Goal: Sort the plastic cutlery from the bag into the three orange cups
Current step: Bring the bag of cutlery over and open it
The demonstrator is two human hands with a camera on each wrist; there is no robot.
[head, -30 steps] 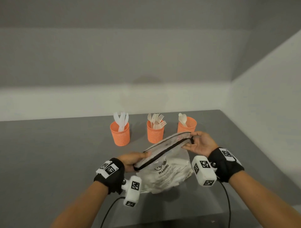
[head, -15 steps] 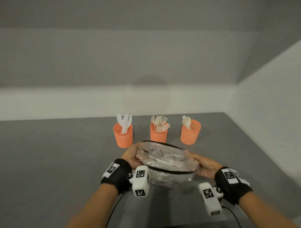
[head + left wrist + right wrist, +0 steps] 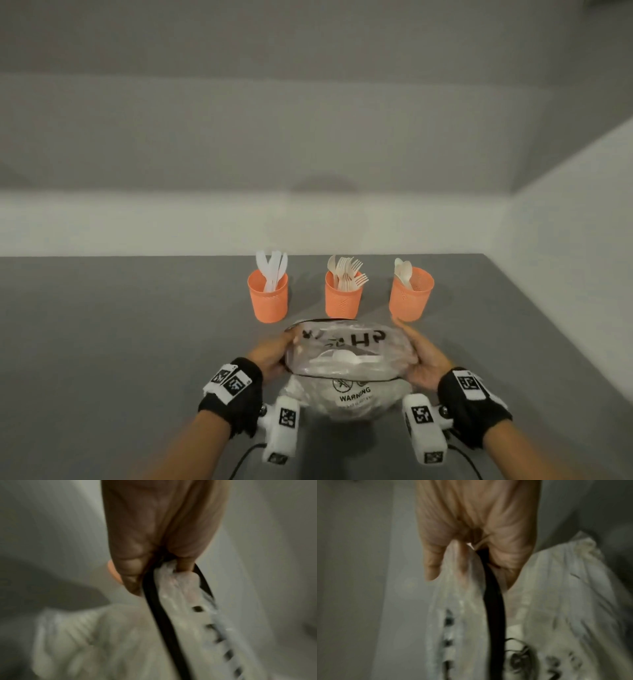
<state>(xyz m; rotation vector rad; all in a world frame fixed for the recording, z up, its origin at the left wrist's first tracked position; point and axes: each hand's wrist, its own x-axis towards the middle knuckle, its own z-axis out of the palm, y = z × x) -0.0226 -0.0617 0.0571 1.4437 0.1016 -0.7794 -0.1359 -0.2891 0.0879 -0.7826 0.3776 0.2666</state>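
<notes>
Grey table [image 3: 137, 342]: cups [image 3: 268, 301] hold cutlery; left hand [image 3: 270, 354], right hand [image 3: 423, 359] grip bag [image 3: 349, 356] of cutlery.

Dim, soft light (wrist views blurred)

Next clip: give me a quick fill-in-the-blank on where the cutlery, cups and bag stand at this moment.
1. The left cup holds white ____.
2. The middle cup holds ____.
3. The clear bag is held by ____ hands, the left hand and right hand at its ends.
4. The spoons stand in the ____ cup.

Missing words: knives; forks; both; right
</notes>
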